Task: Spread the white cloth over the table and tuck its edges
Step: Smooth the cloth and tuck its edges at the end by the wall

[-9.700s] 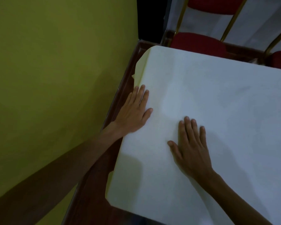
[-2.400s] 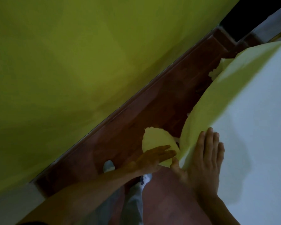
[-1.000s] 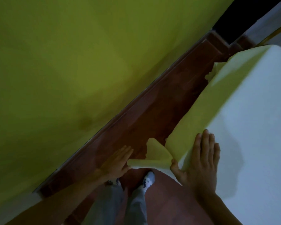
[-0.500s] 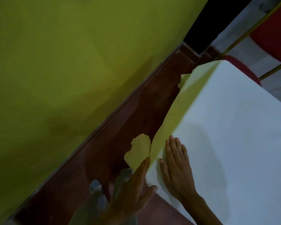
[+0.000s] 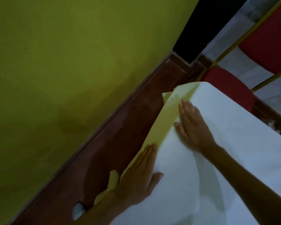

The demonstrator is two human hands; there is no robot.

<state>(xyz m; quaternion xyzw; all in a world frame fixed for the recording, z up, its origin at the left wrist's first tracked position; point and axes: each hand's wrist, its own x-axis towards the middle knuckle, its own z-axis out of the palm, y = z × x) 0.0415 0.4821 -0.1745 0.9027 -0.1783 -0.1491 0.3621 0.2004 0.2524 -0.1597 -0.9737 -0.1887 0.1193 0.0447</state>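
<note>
The white cloth (image 5: 234, 151) covers the table top, and its left edge hangs down the side as a yellow-lit flap (image 5: 162, 120). My left hand (image 5: 139, 179) lies flat with fingers together along the near left edge, pressing the cloth where it folds over. My right hand (image 5: 191, 125) lies flat on the top farther along the same edge, fingers spread and pointing to the far corner. Neither hand grips the cloth. A loose corner of cloth (image 5: 113, 179) sticks out below my left hand. The table itself is hidden under the cloth.
A yellow-green wall (image 5: 71, 70) runs close along the table's left side, with a narrow strip of dark red-brown floor (image 5: 120, 135) between. Red chairs with gold frames (image 5: 230, 88) stand at the far end. My foot (image 5: 78, 210) shows at the bottom.
My right hand has slid from the near corner farther along the edge. My left hand has come up from the hanging corner and now lies flat on the edge.
</note>
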